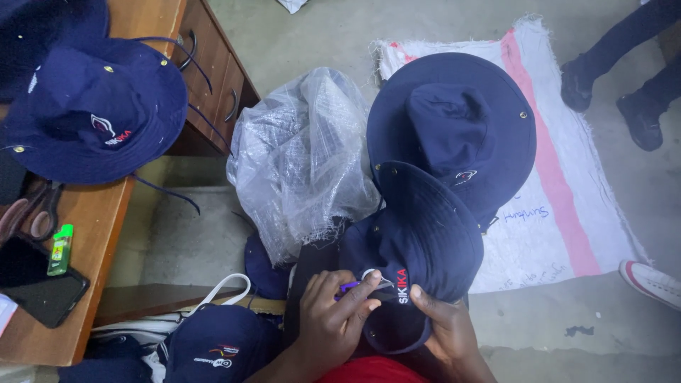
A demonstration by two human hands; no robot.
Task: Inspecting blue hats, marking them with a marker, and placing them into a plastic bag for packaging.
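A navy brimmed hat (425,248) with an embroidered emblem lies in my lap. My left hand (333,319) pinches a small purple tool (349,286) against the hat's crown by the emblem. My right hand (443,323) grips the hat's crown from the right, fingers pressed on the fabric. A second navy hat (454,120) lies on the floor just beyond it, partly under the held hat's brim.
A crumpled clear plastic bag (301,156) sits left of the hats. A white and pink cloth (567,191) covers the floor. A wooden desk (85,220) at left carries another navy hat (92,113), scissors (32,213), a green lighter (60,248) and a phone (39,284). Another person's dark shoes (610,92) stand top right.
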